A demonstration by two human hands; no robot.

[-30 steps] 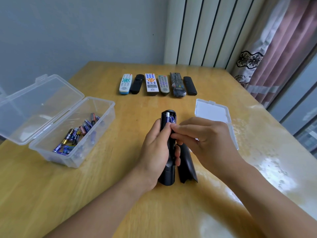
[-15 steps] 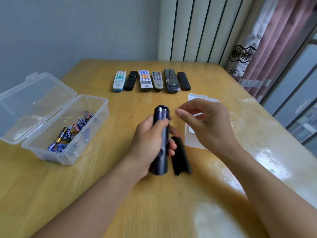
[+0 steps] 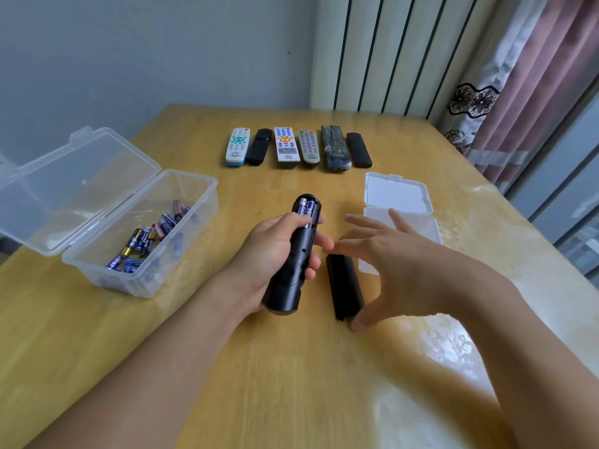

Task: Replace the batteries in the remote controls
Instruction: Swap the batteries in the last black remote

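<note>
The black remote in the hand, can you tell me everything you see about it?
The black remote is long, rounded and looks like shiny plastic. Its back faces up with the cover off, so two purple batteries show side by side at the far end. The left hand grips it around the middle, tilted above the table. Its buttons are hidden.

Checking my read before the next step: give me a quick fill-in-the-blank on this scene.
1. The left hand grips the black remote, which shows ___ batteries.
2. The right hand reaches for the black ___ on the table.
3. ___ remotes lie in the far row.

Missing: two; cover; six
</note>
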